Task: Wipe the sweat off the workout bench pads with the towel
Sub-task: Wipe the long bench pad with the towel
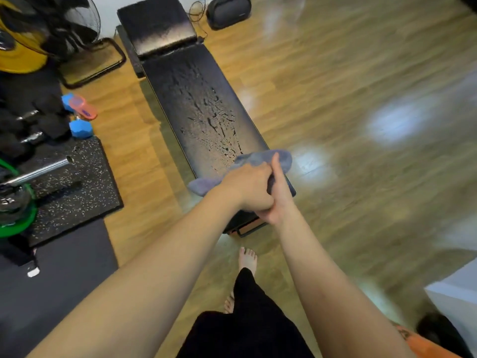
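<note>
So going left to right: over at 9 o'clock there's the gym clutter, a blue dumbbell (80, 128) and a barbell (38, 173) on a speckled mat (85, 192), none of it in the way; then the bench itself, whose long pad (196, 104) is the tabletop here; its long axis runs from the near end by the hands up toward 11 o'clock, ending at the shorter head pad (154, 24) at the far end. Both pads are still beaded with sweat, drops all down the middle of the long one.

The towel (260, 158) is bunched at the near end of the long pad, lying crosswise to the bench, one tail sticking out toward 8 o'clock and the thicker end toward 2 o'clock. The left hand (247, 186) is clamped down on top of it, fingers curled over the cloth; the right hand (277, 195) is tucked just beside and partly under the left, thumb up against the towel, gripping it too as far as I can tell.

So basically all the wet stuff lies ahead of the hands at 11 o'clock; I'd guess the next move is a push straight along that axis; both arms look about equally close.
</note>
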A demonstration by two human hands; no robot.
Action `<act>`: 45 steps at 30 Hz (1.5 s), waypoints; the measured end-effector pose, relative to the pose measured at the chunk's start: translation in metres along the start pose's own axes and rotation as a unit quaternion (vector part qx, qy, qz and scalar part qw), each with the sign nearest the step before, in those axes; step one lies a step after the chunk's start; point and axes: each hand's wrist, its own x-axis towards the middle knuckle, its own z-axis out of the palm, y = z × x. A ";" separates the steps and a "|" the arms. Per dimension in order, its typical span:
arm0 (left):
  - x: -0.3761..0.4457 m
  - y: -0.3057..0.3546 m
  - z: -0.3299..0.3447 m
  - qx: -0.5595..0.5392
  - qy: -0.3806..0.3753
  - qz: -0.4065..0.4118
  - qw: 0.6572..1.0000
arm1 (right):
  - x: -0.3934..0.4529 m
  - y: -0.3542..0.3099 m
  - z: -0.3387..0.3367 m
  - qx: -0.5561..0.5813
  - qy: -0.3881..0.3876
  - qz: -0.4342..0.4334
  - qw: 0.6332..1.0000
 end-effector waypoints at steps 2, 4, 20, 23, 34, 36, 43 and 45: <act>0.007 -0.003 -0.015 -0.034 -0.039 0.013 0.999 | 0.007 -0.007 -0.003 0.010 0.007 0.013 1.000; 0.013 -0.009 -0.023 -0.090 -0.045 0.018 0.995 | 0.016 -0.011 -0.009 0.052 0.022 0.029 0.998; 0.093 -0.182 0.027 -0.461 -0.056 -0.154 0.872 | 0.096 0.013 -0.019 0.057 0.376 -0.267 0.886; 0.114 -0.232 0.043 -0.512 -0.011 -0.275 0.814 | 0.110 0.024 -0.013 -0.122 0.404 -0.387 0.820; 0.175 -0.295 0.135 -0.589 0.106 -0.555 0.578 | 0.179 0.209 -0.068 -0.775 0.204 -0.202 0.563; 0.184 -0.291 0.155 -0.595 0.088 -0.566 0.564 | 0.183 0.199 -0.056 -0.752 0.257 -0.209 0.570; 0.258 -0.368 0.276 -0.501 0.077 -0.608 0.611 | 0.229 0.164 -0.043 -0.725 0.398 -0.123 0.549; 0.268 -0.387 0.297 -0.489 0.071 -0.618 0.612 | 0.232 0.177 -0.037 -0.731 0.390 -0.122 0.546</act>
